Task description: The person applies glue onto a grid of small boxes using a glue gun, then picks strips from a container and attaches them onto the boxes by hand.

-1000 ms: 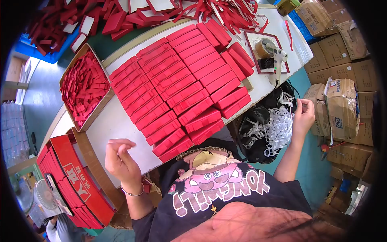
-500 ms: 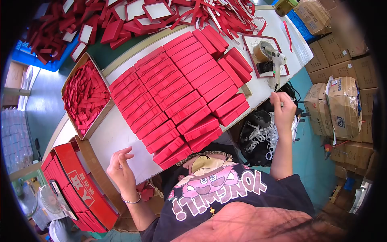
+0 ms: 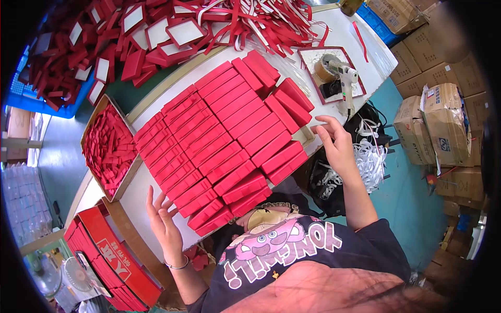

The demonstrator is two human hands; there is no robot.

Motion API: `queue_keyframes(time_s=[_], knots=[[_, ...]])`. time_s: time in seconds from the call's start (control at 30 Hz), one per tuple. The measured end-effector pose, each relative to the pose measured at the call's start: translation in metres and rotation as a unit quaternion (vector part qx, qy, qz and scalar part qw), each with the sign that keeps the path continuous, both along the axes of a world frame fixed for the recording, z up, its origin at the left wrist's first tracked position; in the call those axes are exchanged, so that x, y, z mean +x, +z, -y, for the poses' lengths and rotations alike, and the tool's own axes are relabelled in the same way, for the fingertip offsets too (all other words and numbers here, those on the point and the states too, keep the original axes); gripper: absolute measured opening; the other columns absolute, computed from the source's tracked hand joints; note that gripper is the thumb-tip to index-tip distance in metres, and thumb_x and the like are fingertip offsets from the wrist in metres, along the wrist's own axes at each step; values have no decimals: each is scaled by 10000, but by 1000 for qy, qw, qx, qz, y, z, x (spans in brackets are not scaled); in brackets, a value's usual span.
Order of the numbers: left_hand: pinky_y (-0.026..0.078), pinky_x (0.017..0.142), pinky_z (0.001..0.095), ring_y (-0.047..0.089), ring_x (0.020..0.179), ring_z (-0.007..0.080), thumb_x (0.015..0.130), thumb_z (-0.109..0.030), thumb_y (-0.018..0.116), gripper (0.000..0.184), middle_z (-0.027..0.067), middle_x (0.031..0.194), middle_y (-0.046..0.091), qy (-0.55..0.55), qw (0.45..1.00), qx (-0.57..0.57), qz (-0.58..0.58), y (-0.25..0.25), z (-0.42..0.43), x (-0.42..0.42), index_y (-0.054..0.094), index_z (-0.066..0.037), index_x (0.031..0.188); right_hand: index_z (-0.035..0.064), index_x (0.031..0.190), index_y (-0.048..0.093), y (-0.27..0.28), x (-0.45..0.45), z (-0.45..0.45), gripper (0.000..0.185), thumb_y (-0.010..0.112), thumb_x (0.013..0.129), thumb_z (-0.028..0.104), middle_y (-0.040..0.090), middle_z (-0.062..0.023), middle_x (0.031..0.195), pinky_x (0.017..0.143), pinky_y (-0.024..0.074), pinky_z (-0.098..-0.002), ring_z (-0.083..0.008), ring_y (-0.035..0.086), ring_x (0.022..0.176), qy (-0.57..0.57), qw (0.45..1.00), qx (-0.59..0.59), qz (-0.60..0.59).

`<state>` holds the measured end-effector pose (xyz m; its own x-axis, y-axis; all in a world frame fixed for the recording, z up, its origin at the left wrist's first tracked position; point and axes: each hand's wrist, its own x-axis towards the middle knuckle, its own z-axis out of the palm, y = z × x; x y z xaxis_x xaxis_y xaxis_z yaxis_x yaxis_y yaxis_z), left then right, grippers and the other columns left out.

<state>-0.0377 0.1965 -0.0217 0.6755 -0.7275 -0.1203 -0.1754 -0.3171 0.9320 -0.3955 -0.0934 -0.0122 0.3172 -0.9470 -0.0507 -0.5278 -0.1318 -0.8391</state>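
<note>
A block of red boxes [image 3: 229, 125] stands on the white table, packed side by side in rows. Those on the left side carry raised folded strips, while those at the upper right look plain. Close to the block's lower left corner is my left hand [image 3: 166, 224], open with its fingers stretched upward; whether the fingertips touch a box I cannot tell. My right hand [image 3: 339, 148] is open near the block's right edge, fingers pointing left and nothing in it. Some boxes at the right and front edges lean at an angle.
A carton of small red strips [image 3: 109, 146] sits at left. Loose red boxes [image 3: 156, 34] and ribbons [image 3: 271, 21] heap up at the back. A glue gun [image 3: 345, 83] rests over a tray [image 3: 308, 57] at right. Cardboard cartons [image 3: 443, 125] stack beyond; a red carton [image 3: 115, 250] stands lower left.
My right hand has moved left toward the boxes, its curled fingers now stretched out. My left hand has come closer to the block and opened. The whole view has shifted slightly.
</note>
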Motion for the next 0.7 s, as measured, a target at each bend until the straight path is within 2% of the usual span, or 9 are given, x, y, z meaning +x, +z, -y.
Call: queue_keyframes(time_s=[0.1, 0.2, 0.23, 0.33, 0.37, 0.47, 0.57, 0.67, 0.7], knots=[[551, 1045, 425, 642, 1250, 291, 1142, -548, 434, 747, 252, 1483, 576, -1, 1000, -4, 17, 6, 8, 2, 286, -52, 1681, -30, 1466, 550, -9, 14, 20, 542, 720, 1041, 260, 704, -256, 1344, 1025, 540, -376, -305, 704, 1238, 9, 991, -106, 81], [544, 1057, 426, 624, 1292, 300, 1140, -549, 441, 749, 250, 1505, 554, 0, 999, -29, 44, 4, 15, 0, 293, -49, 1677, -38, 1537, 473, -21, 38, 45, 681, 756, 1016, 296, 616, -277, 1465, 1107, 495, -391, -325, 620, 1361, 26, 986, -108, 123], [541, 1061, 427, 617, 1307, 303, 1139, -548, 442, 748, 249, 1513, 546, 2, 998, -40, 55, 4, 17, -1, 295, -48, 1676, -41, 1528, 489, -18, 46, 43, 710, 788, 988, 309, 612, -266, 1472, 1133, 479, -405, -327, 610, 1372, 51, 986, -75, 137], [504, 1080, 410, 593, 1326, 277, 1166, -472, 425, 656, 193, 1549, 509, 2, 997, -52, 57, 7, 15, -6, 322, -69, 1672, -39, 1493, 529, 8, 63, 22, 701, 819, 944, 285, 601, -250, 1468, 1130, 476, -430, -386, 618, 1340, 128, 972, -192, 55], [499, 1088, 416, 588, 1339, 285, 1162, -478, 431, 664, 197, 1556, 505, 5, 997, -51, 62, 8, 15, -6, 322, -66, 1671, -26, 1512, 510, 2, 64, 25, 704, 802, 951, 284, 604, -253, 1450, 1136, 468, -437, -414, 609, 1335, 129, 969, -204, 48], [482, 1113, 435, 569, 1377, 308, 1153, -495, 445, 688, 209, 1575, 493, 6, 995, -48, 90, 11, 16, -5, 324, -56, 1668, -8, 1551, 471, -1, 62, 30, 732, 780, 972, 317, 553, -259, 1507, 1167, 441, -459, -418, 552, 1400, 107, 983, -139, 61], [463, 1139, 452, 544, 1411, 322, 1145, -508, 456, 705, 215, 1585, 485, 5, 990, -38, 133, 15, 18, -1, 332, -44, 1661, 26, 1589, 435, -4, 67, 33, 766, 763, 987, 367, 484, -258, 1572, 1192, 413, -488, -437, 486, 1452, 165, 954, -251, 20], [447, 1154, 462, 523, 1429, 323, 1141, -515, 463, 715, 214, 1584, 485, 2, 988, -41, 149, 20, 24, 0, 338, -36, 1657, 57, 1584, 468, -4, 77, 42, 747, 742, 995, 426, 439, -253, 1610, 1206, 395, -512, -462, 449, 1470, 192, 942, -276, 14], [443, 1157, 463, 518, 1433, 323, 1141, -516, 463, 715, 214, 1583, 485, 1, 988, -44, 146, 20, 26, -1, 340, -36, 1656, 66, 1580, 481, -4, 80, 46, 742, 724, 999, 459, 444, -253, 1606, 1207, 393, -516, -466, 453, 1465, 189, 929, -320, 0]])
